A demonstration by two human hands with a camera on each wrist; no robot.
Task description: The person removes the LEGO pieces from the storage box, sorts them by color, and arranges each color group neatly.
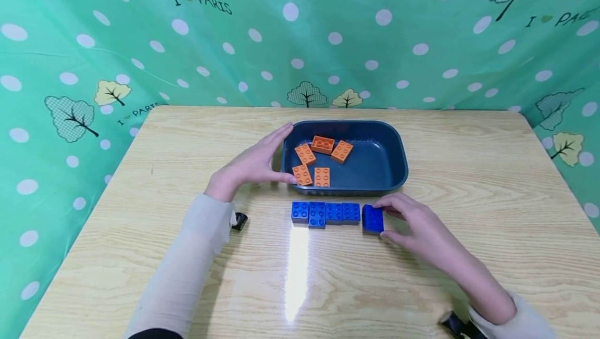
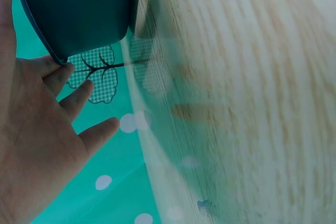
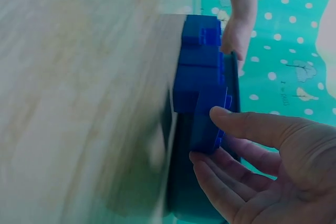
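Note:
A dark blue tray (image 1: 379, 191) stands at the back of the table with several orange bricks (image 1: 322, 177) in its left part. My left hand (image 1: 255, 161) is spread at the tray's left end, thumb near the front corner and fingertips touching the rim by the back corner. In the left wrist view those fingers look fairly straight. Just in front of the tray runs a row of several blue bricks (image 1: 334, 213), one set slightly forward. At its right end, my right hand (image 1: 412, 224) pinches another blue brick (image 3: 206, 121) between thumb and fingers, a small gap from the row.
The light wood table (image 1: 244, 287) reaches to a green dotted curtain (image 1: 262, 42) at the back and sides. Black straps or clips show at both wrists, one by the left sleeve (image 1: 187, 255). A light reflection lies on the table in front of the row.

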